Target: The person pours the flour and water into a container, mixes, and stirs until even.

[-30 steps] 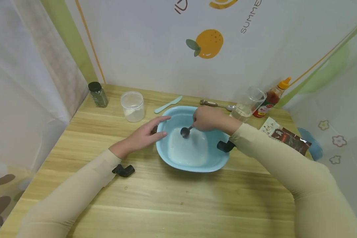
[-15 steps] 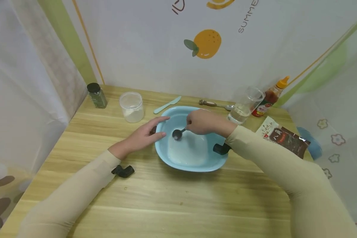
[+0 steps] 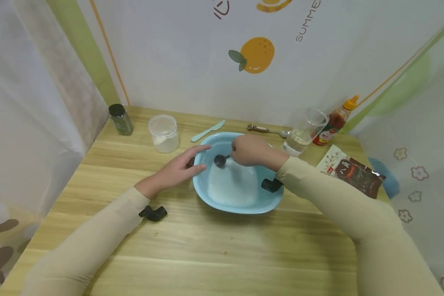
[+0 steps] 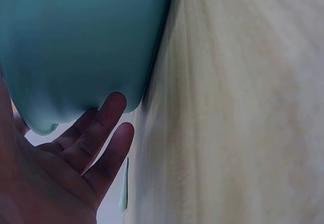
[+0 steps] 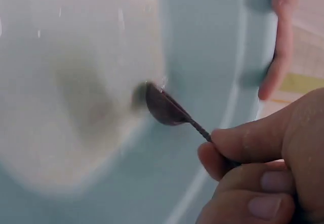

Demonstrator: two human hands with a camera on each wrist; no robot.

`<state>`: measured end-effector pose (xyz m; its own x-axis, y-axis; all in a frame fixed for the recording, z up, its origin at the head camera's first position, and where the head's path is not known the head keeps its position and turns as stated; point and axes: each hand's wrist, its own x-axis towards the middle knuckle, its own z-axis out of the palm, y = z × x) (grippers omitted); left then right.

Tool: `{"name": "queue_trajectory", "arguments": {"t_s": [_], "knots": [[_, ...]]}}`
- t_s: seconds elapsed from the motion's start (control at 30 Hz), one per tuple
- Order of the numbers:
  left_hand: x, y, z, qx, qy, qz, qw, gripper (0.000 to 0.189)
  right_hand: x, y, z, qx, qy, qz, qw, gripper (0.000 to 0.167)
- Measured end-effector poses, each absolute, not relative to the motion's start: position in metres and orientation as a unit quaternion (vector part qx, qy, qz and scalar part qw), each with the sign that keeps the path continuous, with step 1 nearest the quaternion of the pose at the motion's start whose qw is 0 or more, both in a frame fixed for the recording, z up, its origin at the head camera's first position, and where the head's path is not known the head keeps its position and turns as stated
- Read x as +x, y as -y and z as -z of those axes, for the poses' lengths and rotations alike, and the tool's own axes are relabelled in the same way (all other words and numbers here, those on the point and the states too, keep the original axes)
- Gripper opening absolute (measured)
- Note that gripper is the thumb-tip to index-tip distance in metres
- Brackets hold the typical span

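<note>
In the head view, a light blue basin (image 3: 240,208) stands on the wooden table with a whitish layer (image 3: 233,187) over its bottom. My right hand (image 3: 252,150) reaches over it and pinches the thin handle of a small dark measuring spoon (image 3: 220,160). Its rounded bowl (image 5: 164,107) is low inside the basin, near the edge of the whitish layer. My left hand (image 3: 175,170) rests at the basin's left rim, thumb and index finger reaching over the edge. Seen from the left wrist, its other fingers (image 4: 96,133) lie extended against the outer wall.
Behind the basin lie a pale green knife (image 3: 208,130) and a brown-handled spoon (image 3: 268,130). A lidded jar (image 3: 164,135) and a black-capped bottle (image 3: 121,120) stand at left. A glass of clear liquid (image 3: 299,139), a sauce bottle (image 3: 333,125) and a brown packet (image 3: 355,172) are at right.
My right hand has moved the measuring spoon leftward inside the basin, then slightly toward the back. The left hand has stayed at the rim.
</note>
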<state>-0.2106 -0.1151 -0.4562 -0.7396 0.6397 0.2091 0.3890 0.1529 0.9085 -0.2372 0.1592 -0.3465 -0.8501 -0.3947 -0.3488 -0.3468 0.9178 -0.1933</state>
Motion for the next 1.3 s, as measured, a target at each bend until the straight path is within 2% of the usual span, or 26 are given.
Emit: {"name": "queue_trajectory", "arguments": {"t_s": [0.17,0.37,0.57,0.8,1.0,1.2,1.3], "knots": [[-0.211,0.114,0.459,0.337,-0.761,-0.544,0.109,0.064,-0.238,-0.171,0.344,-0.162,-0.971,0.024,0.174,0.027],[-0.210,0.116,0.455,0.335,-0.758,-0.549,0.106,0.063,-0.237,-0.171,0.342,-0.207,-0.956,0.066,0.200,0.038],[-0.210,0.115,0.455,0.337,-0.764,-0.540,0.108,0.064,-0.242,-0.176,0.342,-0.182,-0.965,0.039,0.182,0.037],[-0.210,0.117,0.455,0.332,-0.764,-0.543,0.104,0.063,-0.239,-0.171,0.339,-0.237,-0.943,0.063,0.227,0.028],[-0.211,0.116,0.456,0.339,-0.763,-0.540,0.107,0.064,-0.242,-0.183,0.340,-0.214,-0.957,0.048,0.191,0.032],[-0.212,0.117,0.453,0.340,-0.760,-0.545,0.103,0.064,-0.238,-0.186,0.338,-0.262,-0.930,0.072,0.247,0.028],[-0.213,0.117,0.455,0.344,-0.752,-0.552,0.109,0.064,-0.240,-0.183,0.341,-0.268,-0.928,0.094,0.242,0.028]]}}
